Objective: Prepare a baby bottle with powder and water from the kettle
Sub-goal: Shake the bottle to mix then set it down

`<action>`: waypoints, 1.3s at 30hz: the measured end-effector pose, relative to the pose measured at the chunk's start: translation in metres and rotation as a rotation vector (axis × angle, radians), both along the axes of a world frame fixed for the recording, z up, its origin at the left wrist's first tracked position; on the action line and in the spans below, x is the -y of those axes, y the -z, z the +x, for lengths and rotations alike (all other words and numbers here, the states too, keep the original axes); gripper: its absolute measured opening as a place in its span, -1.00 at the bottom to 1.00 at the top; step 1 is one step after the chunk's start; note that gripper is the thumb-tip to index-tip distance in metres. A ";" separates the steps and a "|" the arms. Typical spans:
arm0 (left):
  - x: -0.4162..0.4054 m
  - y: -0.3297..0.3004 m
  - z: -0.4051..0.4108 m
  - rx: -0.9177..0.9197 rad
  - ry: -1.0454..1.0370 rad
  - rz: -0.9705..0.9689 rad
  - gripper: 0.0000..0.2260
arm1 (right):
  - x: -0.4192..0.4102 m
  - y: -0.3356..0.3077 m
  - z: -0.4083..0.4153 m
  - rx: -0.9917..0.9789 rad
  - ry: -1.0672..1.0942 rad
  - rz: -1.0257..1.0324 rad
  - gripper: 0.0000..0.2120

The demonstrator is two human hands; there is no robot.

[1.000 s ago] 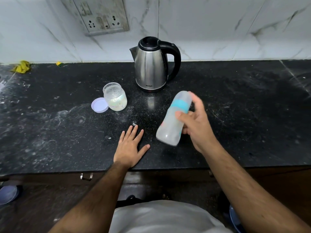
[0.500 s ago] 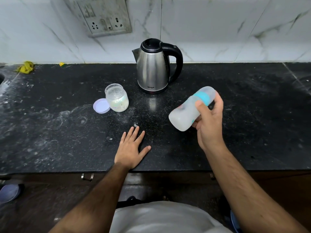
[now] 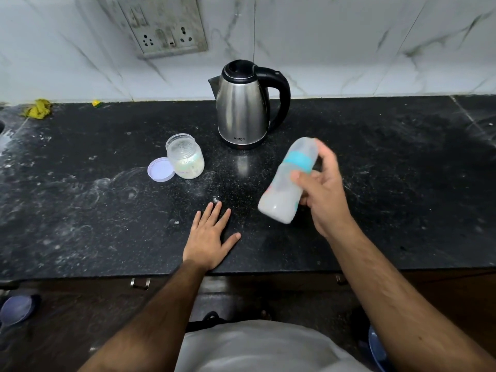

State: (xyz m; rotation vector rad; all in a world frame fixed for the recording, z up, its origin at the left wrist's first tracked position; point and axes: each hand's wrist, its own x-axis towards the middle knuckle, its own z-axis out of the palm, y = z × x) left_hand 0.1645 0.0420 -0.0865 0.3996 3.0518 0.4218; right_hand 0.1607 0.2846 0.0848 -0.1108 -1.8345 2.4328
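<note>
Two hands — right hand (image 3: 323, 194) grips tilted bottle (image 3: 290, 183) | left hand (image 3: 209, 237) flat on counter (image 3: 80, 210)

Left hand (image 3: 208, 241) flat — right hand (image 3: 323, 189) fingers curled.

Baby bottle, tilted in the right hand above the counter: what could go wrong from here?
1. The baby bottle is held tilted off the counter by the right hand alone; it looks motion-blurred, so a slip could drop it.
2. I can't tell how tight its teal collar is; if loose, the milky contents may leak.
3. The powder jar stands open, its lid beside it, so splashes could get in. The left hand lies flat, too far to steady anything.
</note>
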 end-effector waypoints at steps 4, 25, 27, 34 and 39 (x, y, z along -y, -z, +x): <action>0.000 0.000 0.000 -0.001 0.005 0.002 -0.31 | -0.002 0.003 -0.005 0.015 0.146 -0.067 -0.36; 0.000 0.001 -0.001 0.002 -0.002 -0.009 -0.30 | 0.010 0.003 0.008 0.006 -0.112 0.086 -0.32; 0.000 0.001 -0.001 0.003 -0.001 -0.012 -0.30 | 0.007 0.002 0.005 -0.010 -0.030 0.039 -0.33; -0.001 0.001 -0.001 0.008 -0.001 -0.003 -0.31 | 0.003 0.005 0.007 0.004 -0.056 0.090 -0.32; 0.000 0.000 0.000 0.007 0.001 -0.011 -0.31 | -0.003 0.008 -0.003 0.000 0.193 -0.079 -0.38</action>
